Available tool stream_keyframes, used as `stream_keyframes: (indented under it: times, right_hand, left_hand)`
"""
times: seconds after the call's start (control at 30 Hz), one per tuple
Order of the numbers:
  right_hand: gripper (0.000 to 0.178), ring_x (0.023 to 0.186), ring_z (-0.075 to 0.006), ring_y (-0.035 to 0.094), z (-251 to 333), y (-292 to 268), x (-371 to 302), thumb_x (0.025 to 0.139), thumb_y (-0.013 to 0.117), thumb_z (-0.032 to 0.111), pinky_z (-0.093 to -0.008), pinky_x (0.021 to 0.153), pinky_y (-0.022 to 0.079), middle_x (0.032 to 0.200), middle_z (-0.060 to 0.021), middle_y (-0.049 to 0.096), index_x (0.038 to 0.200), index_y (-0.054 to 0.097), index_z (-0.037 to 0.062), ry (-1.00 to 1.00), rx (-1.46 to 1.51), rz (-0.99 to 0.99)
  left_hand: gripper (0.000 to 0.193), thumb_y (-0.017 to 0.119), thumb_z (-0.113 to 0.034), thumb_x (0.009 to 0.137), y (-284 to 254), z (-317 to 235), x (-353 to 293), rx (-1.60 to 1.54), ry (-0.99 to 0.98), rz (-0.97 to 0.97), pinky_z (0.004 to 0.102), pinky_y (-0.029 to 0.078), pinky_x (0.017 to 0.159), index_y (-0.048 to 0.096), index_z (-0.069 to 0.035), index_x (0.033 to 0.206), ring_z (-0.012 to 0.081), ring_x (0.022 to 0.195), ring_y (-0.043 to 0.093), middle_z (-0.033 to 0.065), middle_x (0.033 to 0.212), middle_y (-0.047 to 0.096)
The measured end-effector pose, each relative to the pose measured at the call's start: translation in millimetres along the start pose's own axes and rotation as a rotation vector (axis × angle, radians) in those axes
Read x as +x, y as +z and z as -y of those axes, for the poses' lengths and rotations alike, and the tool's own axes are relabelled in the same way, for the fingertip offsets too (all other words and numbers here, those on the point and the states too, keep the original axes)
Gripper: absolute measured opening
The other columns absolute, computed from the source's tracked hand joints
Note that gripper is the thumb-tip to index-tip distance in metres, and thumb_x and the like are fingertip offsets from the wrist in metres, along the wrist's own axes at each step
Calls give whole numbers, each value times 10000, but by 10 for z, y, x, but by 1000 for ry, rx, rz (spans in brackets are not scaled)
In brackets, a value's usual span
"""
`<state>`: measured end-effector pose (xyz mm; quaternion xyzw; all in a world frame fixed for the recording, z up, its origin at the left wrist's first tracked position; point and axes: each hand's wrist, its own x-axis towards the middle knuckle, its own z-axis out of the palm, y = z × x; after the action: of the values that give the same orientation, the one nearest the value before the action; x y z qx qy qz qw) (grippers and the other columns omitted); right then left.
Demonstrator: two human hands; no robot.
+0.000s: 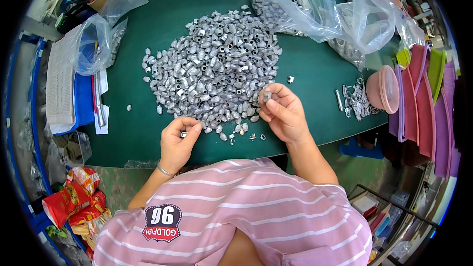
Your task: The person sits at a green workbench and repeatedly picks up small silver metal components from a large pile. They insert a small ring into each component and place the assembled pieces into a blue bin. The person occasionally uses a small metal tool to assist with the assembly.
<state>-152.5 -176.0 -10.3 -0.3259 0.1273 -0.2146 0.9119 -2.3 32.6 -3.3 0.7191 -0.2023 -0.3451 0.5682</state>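
Your left hand (177, 142) pinches a part (185, 134), mostly hidden; your right hand (286, 113) pinches a second part (267, 96) by the pile (217, 64) of grey metal bits, near-right edge. Shirt badge (162, 223): white lettering. Sheet (61, 86) at left: print too small to read. Clear bags (362, 32) far right.

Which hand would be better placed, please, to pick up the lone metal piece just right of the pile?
Probably the right hand: it is close to the lone metal piece, while the left hand is farther away, by the pile's near edge. The right does already hold a grey piece.
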Motion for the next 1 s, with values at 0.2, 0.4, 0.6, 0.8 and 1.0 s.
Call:
stream_keyframes:
  times: [0.2,0.4,0.6,0.8,1.0]
  right_hand:
    - [215,728,-134,530,-9,-48,-77,863,566,48,-259,602,453,950,-123,579,1075,535,29,72,248,37]
    - [116,633,-129,553,162,-194,-101,846,576,60,-224,458,431,831,-113,605,948,594,6,15,60,-33]
    - [167,611,-96,514,468,-483,149,804,678,125,-264,532,416,684,0,573,885,625,-11,-349,-1426,-511]
    - [188,667,-150,548,409,-440,190,810,672,153,-327,563,438,728,-32,558,891,586,7,-272,-1676,-396]
    - [157,611,-134,476,303,-193,58,949,453,166,-253,513,386,767,-76,546,1028,509,43,127,-86,-164]
  left_hand:
    - [74,629,-61,827,18,106,37,0,-9,-7,187,413,621,628,2,866,44,678,512,-8,751,601]
    - [74,626,-57,830,14,126,48,-30,-12,-16,185,414,631,623,7,869,40,682,506,-9,758,600]
    - [71,623,-58,833,27,126,57,-13,-3,-14,183,410,628,623,4,868,38,681,504,-12,753,597]
    - [67,623,-58,832,29,121,52,-18,-2,-26,182,404,611,622,2,862,36,666,498,-20,733,586]
    - [68,622,-59,835,38,136,56,13,12,-31,182,405,609,620,3,862,36,666,501,-16,732,588]
